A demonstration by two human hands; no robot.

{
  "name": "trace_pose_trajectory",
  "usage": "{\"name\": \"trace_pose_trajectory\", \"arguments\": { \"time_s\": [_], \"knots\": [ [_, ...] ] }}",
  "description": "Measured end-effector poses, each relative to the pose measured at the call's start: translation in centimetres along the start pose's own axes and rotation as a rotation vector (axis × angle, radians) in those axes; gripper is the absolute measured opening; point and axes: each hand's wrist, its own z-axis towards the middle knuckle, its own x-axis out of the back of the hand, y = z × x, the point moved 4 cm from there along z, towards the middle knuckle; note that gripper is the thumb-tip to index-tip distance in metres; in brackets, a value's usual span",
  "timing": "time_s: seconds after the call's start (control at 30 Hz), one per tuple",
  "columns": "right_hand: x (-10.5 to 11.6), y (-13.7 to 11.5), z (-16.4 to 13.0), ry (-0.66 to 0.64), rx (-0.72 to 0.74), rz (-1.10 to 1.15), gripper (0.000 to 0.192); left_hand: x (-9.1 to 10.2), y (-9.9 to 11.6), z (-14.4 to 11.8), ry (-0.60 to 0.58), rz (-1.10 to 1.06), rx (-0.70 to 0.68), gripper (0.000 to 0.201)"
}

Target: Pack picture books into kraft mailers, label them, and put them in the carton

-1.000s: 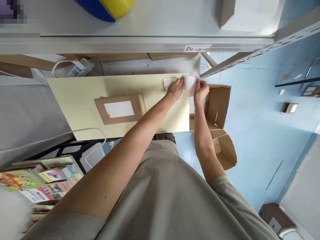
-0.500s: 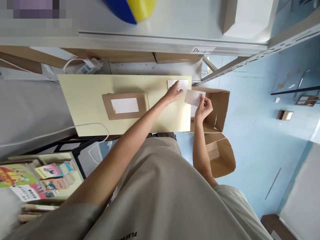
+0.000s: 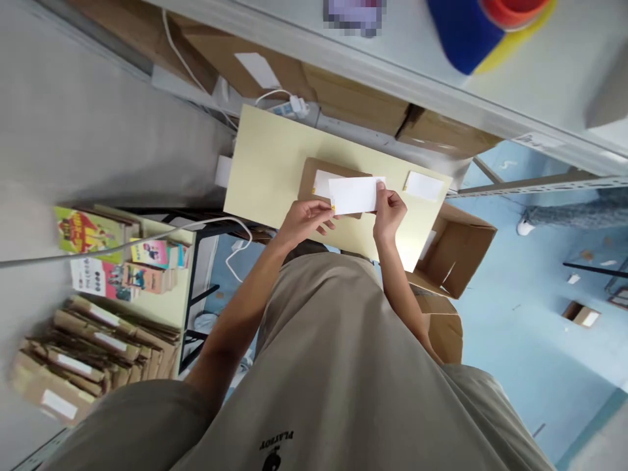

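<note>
A white paper label [image 3: 356,195] with a small yellow mark at its lower left corner is held above the parcel. My right hand [image 3: 390,212] pinches its right end between thumb and fingers. At the marked corner, my left hand [image 3: 307,221] has thumb and forefinger closed, its other fingers loosely spread. Beneath lies a flat brown cardboard parcel [image 3: 307,180] bearing another white label [image 3: 321,182], partly hidden by the held one. More white labels [image 3: 424,186] rest at the right end of the pale yellow table [image 3: 275,147].
Open cardboard boxes [image 3: 468,252] stand right of the table. Books [image 3: 98,232] and stacked flattened cartons [image 3: 98,347] are at left. A white cable [image 3: 210,226] crosses the left side. A metal shelf [image 3: 392,72] runs along the back; a person's leg [image 3: 579,209] shows at right.
My view has turned and shifted left. My right hand has brought its label over the parcel. My left hand has left the labels at the table's right end and come to the held label's corner.
</note>
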Motion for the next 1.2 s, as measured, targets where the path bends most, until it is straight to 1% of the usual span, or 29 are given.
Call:
{"name": "trace_pose_trajectory", "arguments": {
  "time_s": [0.13,0.2,0.37,0.43,0.47,0.53,0.57,0.63,0.67,0.7,0.73,0.77,0.83,0.87,0.9,0.97,1.03,1.07,1.1,1.13,1.2],
  "knots": [
    [-6.1,-1.5,-1.6,-0.115,0.092,-0.081,0.069,5.7,-0.3,-3.0,0.076,-0.037,-0.043,0.051],
    [-9.1,-2.1,-2.7,-0.173,0.106,-0.117,0.067,8.4,-0.8,-4.0,0.107,-0.071,-0.063,0.051],
    [-15.9,-2.1,-4.7,-0.301,0.094,-0.183,0.065,14.5,-2.7,-5.2,0.156,-0.154,-0.119,0.047],
    [-18.0,-2.2,-5.3,-0.348,0.126,-0.252,0.061,16.6,-3.4,-5.5,0.180,-0.173,-0.133,0.045],
    [-18.7,-2.5,-5.7,-0.347,0.164,-0.294,0.058,17.6,-3.6,-5.6,0.192,-0.179,-0.138,0.044],
    [-19.9,-3.5,-6.9,-0.329,0.277,-0.378,0.052,19.3,-4.0,-5.7,0.215,-0.186,-0.151,0.042],
    [-20.4,-4.2,-7.8,-0.345,0.343,-0.413,0.049,20.1,-4.2,-5.7,0.225,-0.185,-0.161,0.041],
    [-21.4,-5.5,-9.6,-0.442,0.462,-0.454,0.046,21.5,-4.2,-5.6,0.243,-0.178,-0.201,0.038],
    [-21.9,-6.0,-10.4,-0.497,0.493,-0.461,0.048,22.1,-4.2,-5.6,0.248,-0.176,-0.233,0.036],
    [-22.2,-6.3,-11.0,-0.532,0.495,-0.460,0.052,22.7,-4.1,-5.5,0.253,-0.180,-0.268,0.035],
    [-22.4,-6.4,-11.2,-0.536,0.465,-0.451,0.058,23.3,-3.9,-5.5,0.253,-0.192,-0.299,0.035],
    [-22.5,-6.2,-11.1,-0.522,0.402,-0.434,0.067,23.9,-3.8,-5.4,0.245,-0.212,-0.317,0.035],
    [-22.6,-5.5,-10.4,-0.506,0.207,-0.364,0.084,25.0,-3.7,-5.1,0.205,-0.266,-0.304,0.037],
    [-22.6,-5.0,-10.1,-0.524,0.108,-0.318,0.088,25.5,-3.6,-4.9,0.177,-0.291,-0.282,0.038],
    [-22.8,-4.7,-9.9,-0.559,0.025,-0.273,0.090,26.0,-3.6,-4.6,0.149,-0.309,-0.260,0.038],
    [-23.2,-4.6,-10.3,-0.656,-0.078,-0.205,0.085,27.0,-3.7,-3.8,0.113,-0.337,-0.232,0.039],
    [-23.8,-5.0,-11.4,-0.749,-0.119,-0.178,0.075,27.7,-3.9,-2.8,0.113,-0.380,-0.219,0.041],
    [-24.1,-5.3,-12.1,-0.773,-0.129,-0.174,0.072,27.9,-4.0,-2.3,0.117,-0.410,-0.209,0.042],
    [-24.3,-5.6,-12.6,-0.769,-0.131,-0.171,0.070,28.0,-4.1,-1.9,0.113,-0.441,-0.196,0.044],
    [-24.5,-6.0,-13.1,-0.732,-0.121,-0.168,0.068,27.9,-4.2,-1.5,0.097,-0.467,-0.180,0.045],
    [-24.6,-6.7,-13.5,-0.591,-0.066,-0.160,0.066,27.2,-4.1,-1.4,0.021,-0.491,-0.150,0.048]
  ]
}}
